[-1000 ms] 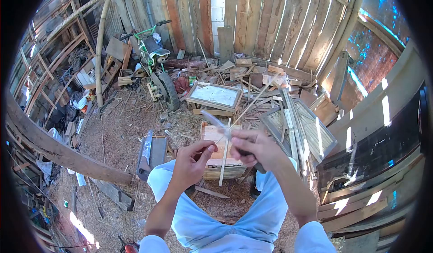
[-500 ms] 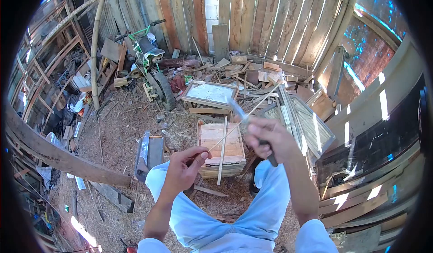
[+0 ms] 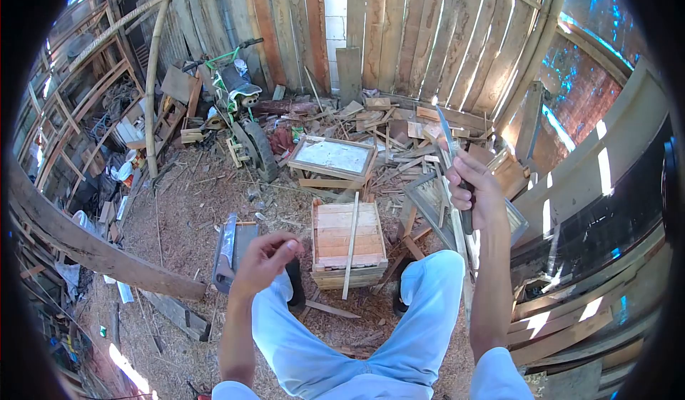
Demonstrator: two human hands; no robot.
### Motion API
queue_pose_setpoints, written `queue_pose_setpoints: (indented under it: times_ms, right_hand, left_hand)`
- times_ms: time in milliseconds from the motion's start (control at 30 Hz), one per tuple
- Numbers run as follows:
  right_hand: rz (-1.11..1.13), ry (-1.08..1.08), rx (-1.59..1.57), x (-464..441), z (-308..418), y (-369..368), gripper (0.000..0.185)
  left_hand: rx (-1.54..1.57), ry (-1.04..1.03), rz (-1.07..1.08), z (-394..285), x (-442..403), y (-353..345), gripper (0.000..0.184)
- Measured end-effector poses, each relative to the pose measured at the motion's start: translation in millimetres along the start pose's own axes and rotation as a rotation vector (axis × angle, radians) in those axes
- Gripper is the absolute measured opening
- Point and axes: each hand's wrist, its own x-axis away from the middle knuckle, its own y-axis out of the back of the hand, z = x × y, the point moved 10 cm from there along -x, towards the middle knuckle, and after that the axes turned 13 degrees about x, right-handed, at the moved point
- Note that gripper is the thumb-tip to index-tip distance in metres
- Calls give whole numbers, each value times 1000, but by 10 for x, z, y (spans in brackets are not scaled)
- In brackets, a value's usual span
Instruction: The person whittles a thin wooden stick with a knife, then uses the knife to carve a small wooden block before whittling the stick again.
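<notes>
Near the wearer's left knee, the left hand (image 3: pixel 265 263) is being held raised, its fingers curled loosely and the thumb drawn toward them; whether anything thin is being pinched there cannot be told. On the other side, the right hand (image 3: pixel 474 186) is being held up above the right knee, closed firmly around the dark handle of a knife (image 3: pixel 445 129), whose blade is being pointed upward and away from the body.

Below, pale blue trousers (image 3: pixel 428 293) are being spread wide, and just beyond, between the knees, a slatted wooden box (image 3: pixel 332 241) is being overlain by a narrow wooden strip (image 3: pixel 351 246), its near end jutting past the box's edge. To the left of the box, a saw (image 3: pixel 228 239) is being supported by a dark tray (image 3: pixel 247 243).

Farther off, a framed white panel (image 3: pixel 332 155) is being backed by wood scraps (image 3: pixel 374 118). Beside these, a green-framed motorbike (image 3: pixel 235 86) is being kept upright, and everything is being closed in by a plank wall (image 3: pixel 414 36).
</notes>
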Motion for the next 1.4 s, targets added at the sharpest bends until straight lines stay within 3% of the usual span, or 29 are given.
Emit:
queue_pose_setpoints:
  times_ms: [167,233,267,300,433,500,567,633,767,833,1100,1300,1400]
  right_hand:
    - [-53,-134,172,-203,-461,-116,44]
    - [-201,-51,704,-310,-577,-39,40]
    - [-313,117,1110,-323,-470,-71,36]
    - [-303,127,1116,-386,-557,-63,36]
    - [-248,250,928,-493,-805,-98,28]
    - [-143,87,481,-585,-1099,-101,28]
    - [-146,103,551,-639,-1248,-84,30]
    - [-97,61,270,-670,-1395,-146,39]
    - [81,-170,261,-740,-1939,-289,44]
    - [296,-254,294,-765,-2193,-506,46]
    - [313,-412,145,-726,-2431,-482,40]
    - [192,-426,85,-715,-2333,-248,38]
    - [233,-424,15,-679,-2272,-296,36]
  left_hand:
    - [62,-174,-98,-373,-396,-102,16]
    - [106,-244,-126,-398,-573,-200,16]
    - [194,-282,-76,-343,-686,-255,16]
    - [280,-322,-24,-298,-786,-307,17]
    - [301,-259,-18,137,-1036,-430,19]
    - [372,-161,1,423,-1178,-480,18]
    - [378,-114,-21,681,-1287,-458,18]
    - [445,-65,-101,903,-1380,-345,18]
    - [245,-34,-187,1216,-1468,-193,18]
    - [116,-52,-148,1197,-1474,-234,17]
    - [-84,-2,-95,1352,-1451,-306,15]
    - [-283,-67,-112,1133,-1326,-363,13]
    - [-411,-221,-120,951,-1292,-371,10]
